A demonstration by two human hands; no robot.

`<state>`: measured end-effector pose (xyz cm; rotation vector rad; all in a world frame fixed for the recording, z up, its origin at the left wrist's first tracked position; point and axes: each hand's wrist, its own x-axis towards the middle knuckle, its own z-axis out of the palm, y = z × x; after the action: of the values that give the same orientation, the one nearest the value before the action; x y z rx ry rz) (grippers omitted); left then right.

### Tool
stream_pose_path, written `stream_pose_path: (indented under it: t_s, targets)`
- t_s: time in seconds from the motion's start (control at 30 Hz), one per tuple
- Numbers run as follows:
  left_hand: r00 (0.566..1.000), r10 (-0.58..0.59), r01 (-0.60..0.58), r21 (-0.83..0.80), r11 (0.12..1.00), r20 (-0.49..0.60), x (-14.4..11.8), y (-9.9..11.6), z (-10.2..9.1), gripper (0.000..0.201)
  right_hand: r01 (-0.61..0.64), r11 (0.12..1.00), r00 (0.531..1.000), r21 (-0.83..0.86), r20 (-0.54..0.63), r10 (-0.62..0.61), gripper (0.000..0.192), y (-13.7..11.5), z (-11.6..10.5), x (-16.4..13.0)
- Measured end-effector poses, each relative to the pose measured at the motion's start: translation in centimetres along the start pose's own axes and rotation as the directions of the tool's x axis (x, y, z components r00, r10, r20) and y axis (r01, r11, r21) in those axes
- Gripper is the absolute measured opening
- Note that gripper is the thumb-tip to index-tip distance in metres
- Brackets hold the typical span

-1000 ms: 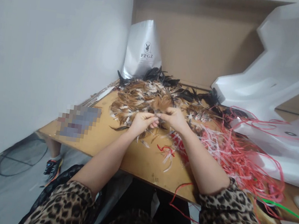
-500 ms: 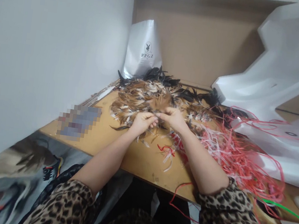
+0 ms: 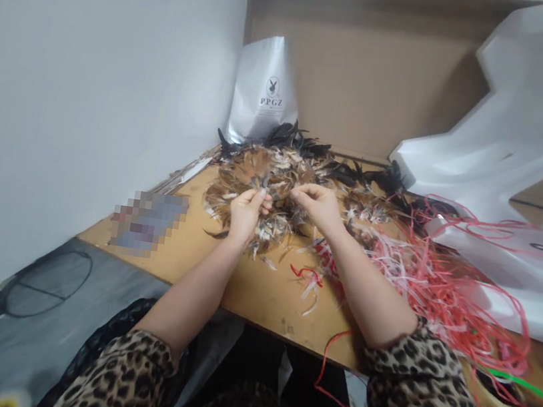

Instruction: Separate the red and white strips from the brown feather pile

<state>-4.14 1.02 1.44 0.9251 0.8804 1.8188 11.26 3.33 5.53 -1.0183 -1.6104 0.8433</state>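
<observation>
My left hand (image 3: pixel 249 210) pinches a fanned bunch of brown feathers (image 3: pixel 251 164) by its quill end, with the tips pointing up and away. To its right, a short gap apart, my right hand (image 3: pixel 319 205) has thumb and forefinger pressed together. Whatever sits between those fingertips is too small to make out against the feathers behind. Under and beyond both hands spreads a pile of brown and white feathers (image 3: pixel 272 230), with black feathers (image 3: pixel 291 137) along its far edge.
A silver-white bag (image 3: pixel 264 111) leans by the white wall at the back left. Tangled red and white ribbons (image 3: pixel 432 280) cover the table's right side, near white plastic sheeting (image 3: pixel 540 120). A cardboard panel (image 3: pixel 371 69) stands behind. A pixelated patch (image 3: pixel 147 223) hides something at left.
My hands, together before, have parted. The brown feather bunch has moved left in my left hand. A person's leg and shoe at lower left have gone out of view.
</observation>
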Motion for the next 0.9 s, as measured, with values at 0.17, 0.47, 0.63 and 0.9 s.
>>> stream_pose_path:
  t_s: [0.17, 0.47, 0.63, 0.9]
  targets:
    - [0.999, 0.021, -0.021, -0.013, 1.000, -0.033, 0.0, 0.2, 0.1, 0.024, -0.009, 1.000, 0.991, 0.015, -0.130, 0.011, 0.023, 0.3, -0.7, -0.1]
    - [0.988, 0.090, -0.087, 0.034, 0.996, -0.126, 0.7, 0.7, -0.3, 0.028, 0.194, 0.944, 0.981, -0.268, 0.026, -0.194, 0.015, 1.6, 1.1, 0.3]
    - [0.980, 0.111, -0.110, 0.016, 0.994, -0.163, 1.1, 0.6, -0.7, 0.025, 0.357, 0.794, 0.934, -0.492, 0.176, -0.311, 0.017, 0.8, 3.0, 1.0]
    - [0.973, 0.116, -0.118, -0.001, 0.993, -0.200, 1.5, 0.3, -1.0, 0.022, 0.379, 0.514, 0.925, -0.770, 0.323, -0.199, 0.026, -0.3, 5.9, 3.1]
